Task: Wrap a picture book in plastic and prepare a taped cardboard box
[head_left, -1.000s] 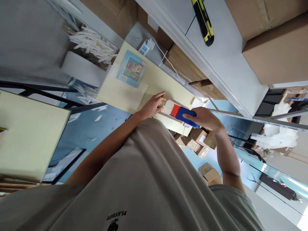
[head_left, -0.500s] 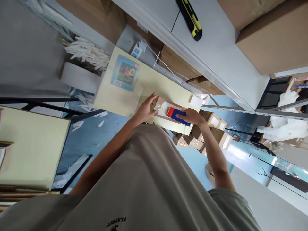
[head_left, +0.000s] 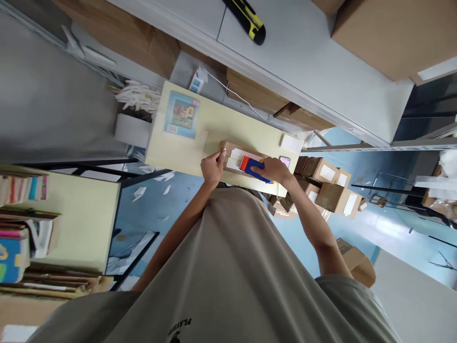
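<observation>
A long, narrow cardboard box point(head_left: 232, 144) lies on the pale yellow table point(head_left: 210, 114) in front of me, with a white label point(head_left: 234, 158) on its top. My left hand point(head_left: 212, 170) is closed, thumb and finger pinching at the box's left end. Wrapped around a blue and red tape dispenser point(head_left: 254, 167), my right hand point(head_left: 273, 170) keeps it over the box, its red end pointing left above the label. The fingers hide part of the dispenser. Whether tape is touching the box there, I cannot tell.
A blue picture book or pack point(head_left: 182, 114) lies at the table's left. A phone point(head_left: 285, 161) and a white box point(head_left: 291, 142) sit at the right. Overhead, a shelf point(head_left: 285, 62) bears a yellow-black utility knife point(head_left: 247, 20). Stacked cartons point(head_left: 330, 195) stand beyond the table.
My left hand has gone from open around the box's left end to closed at its corner. The dispenser stays in my right hand over the label. The camera view has shifted.
</observation>
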{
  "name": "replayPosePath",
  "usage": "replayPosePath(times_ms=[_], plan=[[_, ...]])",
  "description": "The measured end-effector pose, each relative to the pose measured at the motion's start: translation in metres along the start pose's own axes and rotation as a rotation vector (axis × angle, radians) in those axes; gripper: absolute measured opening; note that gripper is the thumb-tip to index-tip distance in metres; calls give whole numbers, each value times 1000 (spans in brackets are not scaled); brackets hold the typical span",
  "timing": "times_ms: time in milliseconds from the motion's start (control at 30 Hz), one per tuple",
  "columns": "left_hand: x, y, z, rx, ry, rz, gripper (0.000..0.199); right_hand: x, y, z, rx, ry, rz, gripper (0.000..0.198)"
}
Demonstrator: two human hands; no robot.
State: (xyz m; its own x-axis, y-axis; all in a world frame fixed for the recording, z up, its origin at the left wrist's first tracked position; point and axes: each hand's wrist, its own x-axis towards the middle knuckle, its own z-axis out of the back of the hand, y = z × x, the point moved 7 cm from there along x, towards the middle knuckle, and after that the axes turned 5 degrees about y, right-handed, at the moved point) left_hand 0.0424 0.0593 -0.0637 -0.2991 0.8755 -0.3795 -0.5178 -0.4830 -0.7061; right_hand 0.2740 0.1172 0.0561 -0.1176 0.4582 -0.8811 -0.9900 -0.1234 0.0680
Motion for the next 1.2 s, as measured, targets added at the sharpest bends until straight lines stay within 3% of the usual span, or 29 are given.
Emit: replayPosePath(times_ms=[167, 300, 400, 600, 833, 1200], plan=[[-2, -8, 7, 118, -35, -8, 33, -16, -7, 0, 44, 16, 105, 52], [-8, -22, 0, 158, -27, -35, 33, -35, -27, 1, 79, 21, 178, 49], [-10, -29, -2, 163, -38, -54, 33, -51, -55, -1, 90, 8, 201, 49], [-5, -18, 19, 214, -126, 25, 37, -71, -121, -10, 206, 35, 182, 60], [6, -16, 11, 196, -98, -7, 37, -64, -152, -15, 315, 77, 227, 65], [15, -21, 11, 196, -92, 18, 37, -29, -162, -21, 132, 10, 143, 66]])
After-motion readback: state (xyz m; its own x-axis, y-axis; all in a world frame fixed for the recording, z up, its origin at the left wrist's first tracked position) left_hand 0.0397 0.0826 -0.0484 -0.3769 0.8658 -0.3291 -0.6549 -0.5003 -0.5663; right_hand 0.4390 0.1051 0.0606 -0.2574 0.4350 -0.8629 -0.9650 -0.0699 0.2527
